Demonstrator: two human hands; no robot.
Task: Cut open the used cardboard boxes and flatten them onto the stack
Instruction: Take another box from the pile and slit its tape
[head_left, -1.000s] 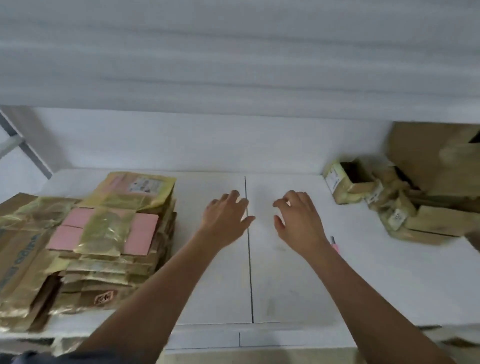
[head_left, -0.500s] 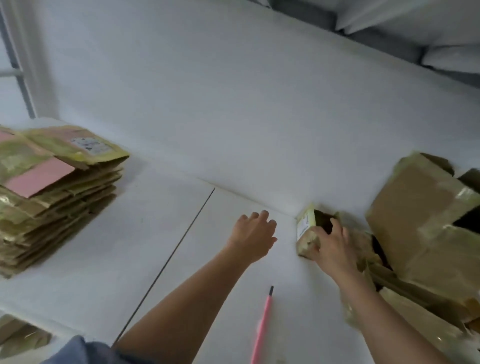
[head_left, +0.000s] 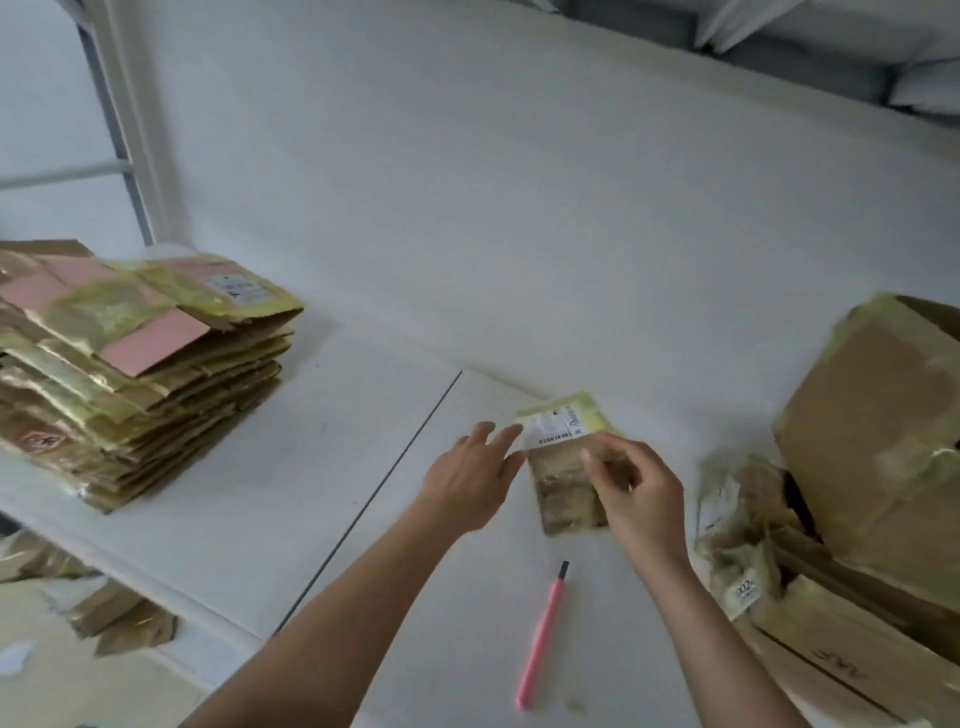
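A small taped cardboard box (head_left: 563, 465) with a white barcode label sits above the white table, near its middle. My right hand (head_left: 636, 491) grips its right side, thumb and fingers curled round it. My left hand (head_left: 475, 475) reaches in from the left with straight fingers, the fingertips at the box's label edge. A pink box cutter (head_left: 543, 636) lies on the table below the box, between my forearms. The stack of flattened boxes (head_left: 130, 374) stands at the left.
A heap of used boxes (head_left: 857, 499) fills the right side, with a large brown box on top. The white table (head_left: 291, 483) has a dark seam running diagonally. Cardboard scraps (head_left: 119, 618) lie on the floor below the table's left edge.
My right hand has pulled the small box out of the heap toward the table's middle and lifted it. My left hand has closed in on its left side. The view has swung left.
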